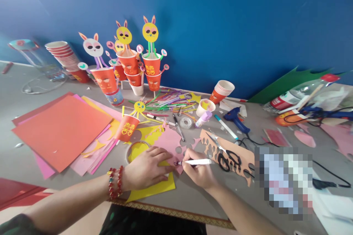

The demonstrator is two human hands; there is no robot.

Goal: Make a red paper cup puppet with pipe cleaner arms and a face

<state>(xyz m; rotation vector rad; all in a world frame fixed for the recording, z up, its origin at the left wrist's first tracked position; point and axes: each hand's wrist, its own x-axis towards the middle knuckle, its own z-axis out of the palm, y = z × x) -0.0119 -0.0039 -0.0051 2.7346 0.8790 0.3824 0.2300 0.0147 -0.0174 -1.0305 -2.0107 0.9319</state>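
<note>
My right hand (200, 174) grips a white marker (199, 161), its dark tip touching a pink paper (168, 142) with round holes cut from it. A small dark mark shows on the pink beside the tip. My left hand (150, 165) lies flat, fingers spread, across the pink paper and a yellow sheet (165, 188) below it. Partly under that hand is a tape roll (128, 153). Black-handled scissors (230, 159) rest on an orange cut-out sheet (209, 140), right of my right hand.
Behind my hands stand red paper cups (103, 80) with rabbit-faced figures, and pipe cleaners (165, 99). Coloured paper (63, 128) is stacked at left. A blue glue gun (236, 119) with a cord, a teal marker (226, 127) and a plastic bottle (300, 91) lie right.
</note>
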